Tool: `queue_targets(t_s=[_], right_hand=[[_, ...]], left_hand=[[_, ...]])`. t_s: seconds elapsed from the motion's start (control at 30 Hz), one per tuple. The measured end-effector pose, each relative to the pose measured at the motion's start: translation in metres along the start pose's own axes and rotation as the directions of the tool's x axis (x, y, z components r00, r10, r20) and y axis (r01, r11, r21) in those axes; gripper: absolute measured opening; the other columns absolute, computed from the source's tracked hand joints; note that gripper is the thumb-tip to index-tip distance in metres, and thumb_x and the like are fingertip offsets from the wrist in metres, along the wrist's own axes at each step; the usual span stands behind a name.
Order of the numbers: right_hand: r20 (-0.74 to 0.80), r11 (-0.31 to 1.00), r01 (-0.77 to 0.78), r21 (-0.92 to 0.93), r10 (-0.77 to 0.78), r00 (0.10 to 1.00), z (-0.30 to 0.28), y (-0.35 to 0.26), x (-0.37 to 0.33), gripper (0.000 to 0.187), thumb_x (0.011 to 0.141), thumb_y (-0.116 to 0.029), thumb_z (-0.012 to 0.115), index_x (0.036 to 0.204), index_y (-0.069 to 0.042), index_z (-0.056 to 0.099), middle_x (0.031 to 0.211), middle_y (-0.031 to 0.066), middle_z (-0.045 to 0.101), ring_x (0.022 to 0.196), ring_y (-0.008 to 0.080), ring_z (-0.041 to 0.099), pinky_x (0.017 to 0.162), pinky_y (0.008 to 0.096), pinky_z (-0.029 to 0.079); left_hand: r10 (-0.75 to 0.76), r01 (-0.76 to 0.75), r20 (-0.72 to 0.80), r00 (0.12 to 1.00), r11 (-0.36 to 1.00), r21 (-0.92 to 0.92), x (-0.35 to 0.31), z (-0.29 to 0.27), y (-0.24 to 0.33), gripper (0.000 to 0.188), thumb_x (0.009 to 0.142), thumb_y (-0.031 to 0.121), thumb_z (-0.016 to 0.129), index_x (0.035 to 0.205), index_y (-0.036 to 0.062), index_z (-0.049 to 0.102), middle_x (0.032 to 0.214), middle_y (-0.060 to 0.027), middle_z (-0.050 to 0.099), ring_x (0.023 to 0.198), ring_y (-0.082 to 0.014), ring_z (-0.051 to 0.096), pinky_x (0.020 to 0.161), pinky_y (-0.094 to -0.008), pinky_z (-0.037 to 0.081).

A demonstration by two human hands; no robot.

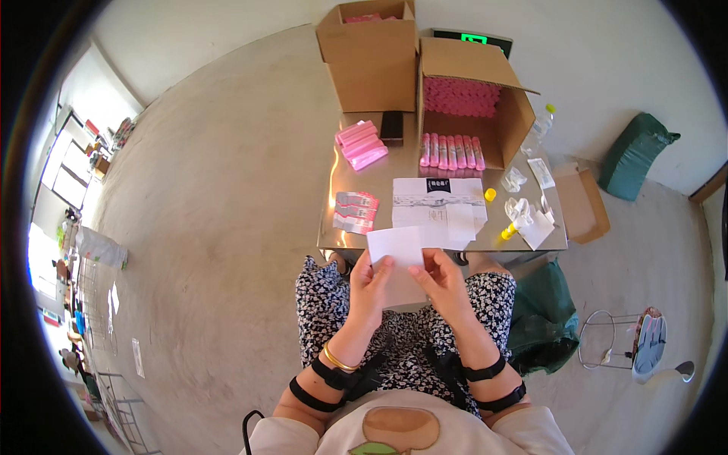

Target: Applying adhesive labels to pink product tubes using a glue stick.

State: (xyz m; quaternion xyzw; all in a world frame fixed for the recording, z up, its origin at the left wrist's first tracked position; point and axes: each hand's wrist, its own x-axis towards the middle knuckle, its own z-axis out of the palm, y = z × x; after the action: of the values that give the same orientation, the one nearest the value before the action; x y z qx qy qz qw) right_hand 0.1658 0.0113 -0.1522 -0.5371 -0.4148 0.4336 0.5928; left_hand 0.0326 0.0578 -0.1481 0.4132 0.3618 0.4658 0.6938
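Note:
Between my two hands, above my lap at the table's near edge, I hold a white sheet of paper [397, 252]. My left hand [368, 287] grips its left side, thumb on top. On the right side, my right hand [442, 282] pinches it the same way. Just beyond lie printed white sheets [436, 205] with a dark label at the top and smaller white pieces on them. To their left is a small stack of grey and pink printed strips [355, 212]. A yellow cap [490, 195] and a yellow glue stick [509, 231] lie to the right.
Pink wrapped rolls [361, 144] lie beside a black flat case [392, 127]. Behind a row of pink tubes [452, 152] stands an open carton [517, 125] of pink items; another carton [371, 76] is left of it. A bottle [543, 125], crumpled tissue [514, 180] and a stool [648, 345] are at right.

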Motion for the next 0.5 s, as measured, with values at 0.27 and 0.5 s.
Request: queue_targets(t_s=[0.27,0.5], right_hand=[[-0.007,0.964,-0.265,0.002,0.265,0.964,-0.019,0.109,-0.010,0.022,0.089,-0.013,0.062,0.102,0.003,0.056,0.085,0.0055,0.063,0.076,0.0083,0.057,0.069,0.0230,0.046],[-0.053,0.943,-0.330,0.040,0.331,0.942,-0.042,0.129,-0.001,0.020,0.090,-0.011,0.059,0.102,0.004,0.057,0.086,0.0064,0.064,0.075,0.0086,0.057,0.067,0.0233,0.046]], left_hand=[[-0.260,0.217,-0.203,0.944,0.952,-0.214,0.039,-0.027,-0.083,0.023,0.090,0.010,0.058,0.112,0.0038,0.056,0.102,-0.0044,0.063,0.091,-0.0138,0.061,0.079,-0.0290,0.049],[-0.346,0.291,-0.249,0.905,0.928,-0.231,0.064,-0.018,-0.109,0.024,0.088,0.008,0.058,0.111,0.0043,0.057,0.102,-0.0047,0.063,0.090,-0.0149,0.061,0.080,-0.0296,0.049]])
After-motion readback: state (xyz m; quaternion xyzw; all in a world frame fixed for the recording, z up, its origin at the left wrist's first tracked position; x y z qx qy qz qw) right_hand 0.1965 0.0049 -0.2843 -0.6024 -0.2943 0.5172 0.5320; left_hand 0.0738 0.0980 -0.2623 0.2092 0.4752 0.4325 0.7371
